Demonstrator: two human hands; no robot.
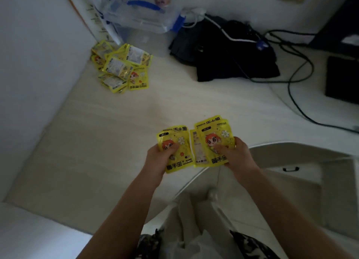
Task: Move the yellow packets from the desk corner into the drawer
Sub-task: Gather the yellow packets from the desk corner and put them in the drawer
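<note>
— Both forearms reach out over the pale desk (93, 146); white walls meet at its far corner. What's back there?

— A heap of yellow packets (120, 66), near a clear plastic box (143, 17), dark cloth (229, 52) and cables (295, 68).

— And the hands?

— Left hand (161, 157) grips one packet (174, 148), thumb on its face. Right hand (235, 153) clasps a small stack of packets (209, 140). A drawer handle (290, 169) shows lower right.
</note>
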